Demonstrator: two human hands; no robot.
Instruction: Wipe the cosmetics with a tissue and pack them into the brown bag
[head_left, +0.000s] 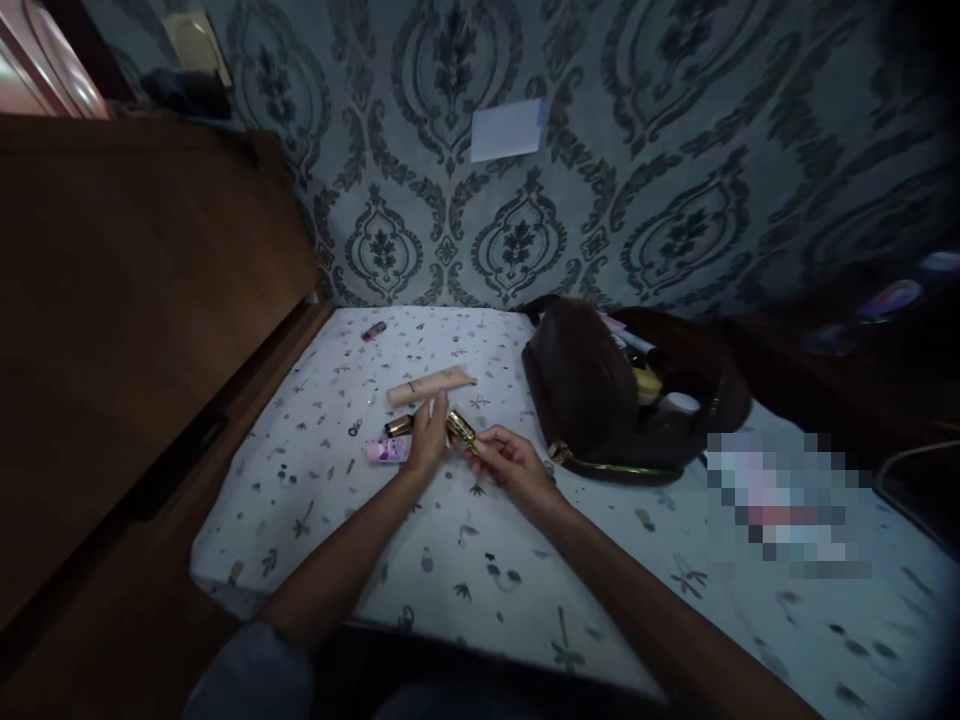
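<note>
A shiny gold tube (460, 427), like a lipstick or lip gloss with dark markings, is held slantwise above the patterned sheet. My right hand (521, 470) pinches its lower end between thumb and fingers. On its other side, the closed fingers of my left hand (427, 438) are against the tube's upper part; my own fingers partly hide that grip. Just left of my left hand lie a small black-and-gold tube (400, 426) and a pink-and-purple tube (385, 451), partly covered by it. Beyond them rests a long beige squeeze tube (427, 386).
A dark brown bag (581, 365) stands unzipped at right, with several items inside. A small reddish item (373, 330) lies toward the wall. Wooden furniture (150, 300) borders the white patterned bed (300, 590) at left. A blurred-out patch (787, 510) covers something at right.
</note>
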